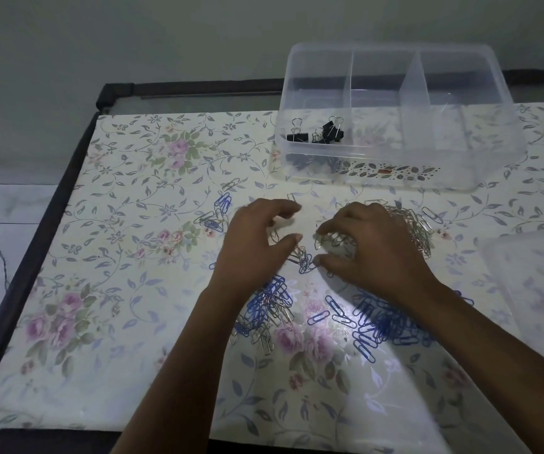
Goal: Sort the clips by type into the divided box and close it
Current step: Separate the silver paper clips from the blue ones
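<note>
A clear divided box (480, 152) stands open at the back right of the table, with several black binder clips (321, 132) in its left compartment; the other compartments look bare. Silver paper clips (418, 224) lie heaped behind my right hand (372, 250). Blue paper clips (379, 322) spread under my right wrist, and a mixed blue and silver pile (270, 309) lies by my left wrist. My left hand (254, 247) hovers with curved fingers over a few loose clips. My right hand's curled fingertips touch a small silver bunch (333, 240). Between the hands lies another small cluster (303, 257).
The clear lid (539, 283) lies at the right edge of the table. A small mixed group of clips (218, 211) sits left of my left hand. The floral tablecloth (116, 257) covers the table, whose dark frame (34, 244) runs along the left.
</note>
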Motion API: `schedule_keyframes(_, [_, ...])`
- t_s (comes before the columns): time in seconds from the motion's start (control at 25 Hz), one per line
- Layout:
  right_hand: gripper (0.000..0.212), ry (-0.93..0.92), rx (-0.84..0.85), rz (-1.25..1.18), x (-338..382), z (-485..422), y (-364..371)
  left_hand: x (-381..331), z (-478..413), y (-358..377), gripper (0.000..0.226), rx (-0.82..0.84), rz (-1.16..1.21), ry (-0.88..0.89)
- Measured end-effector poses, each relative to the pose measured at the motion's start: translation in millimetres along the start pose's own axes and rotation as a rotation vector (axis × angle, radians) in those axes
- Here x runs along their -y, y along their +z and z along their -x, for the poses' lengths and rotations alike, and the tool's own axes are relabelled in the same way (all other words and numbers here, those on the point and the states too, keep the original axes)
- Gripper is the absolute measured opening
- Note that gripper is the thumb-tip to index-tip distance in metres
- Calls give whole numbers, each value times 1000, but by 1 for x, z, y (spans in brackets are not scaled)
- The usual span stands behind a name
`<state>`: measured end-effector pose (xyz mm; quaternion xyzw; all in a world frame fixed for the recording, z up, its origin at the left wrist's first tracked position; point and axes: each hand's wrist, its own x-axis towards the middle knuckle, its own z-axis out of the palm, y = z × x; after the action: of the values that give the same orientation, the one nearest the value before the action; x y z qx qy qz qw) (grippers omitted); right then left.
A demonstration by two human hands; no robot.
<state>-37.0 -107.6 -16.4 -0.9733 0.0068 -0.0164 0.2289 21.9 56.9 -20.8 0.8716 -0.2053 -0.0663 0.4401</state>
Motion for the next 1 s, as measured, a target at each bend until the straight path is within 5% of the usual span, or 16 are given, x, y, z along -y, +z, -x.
schedule_keyframes(0.16, [32,99,-59,7,-7,-1,1,10,-1,-1,43,41,-235,-109])
schedule_keyframes(0.32, [26,65,-196,50,-9,-1,4,8,-1,-2,27,-38,-192,-137])
schedule_keyframes(0.64, [14,-95,-96,42,-6,1,13,3,1,10,14,86,-337,-58])
schedule_keyframes(1.0, [5,-228,-124,35,-8,1,8,2,-1,5,23,41,-142,-102])
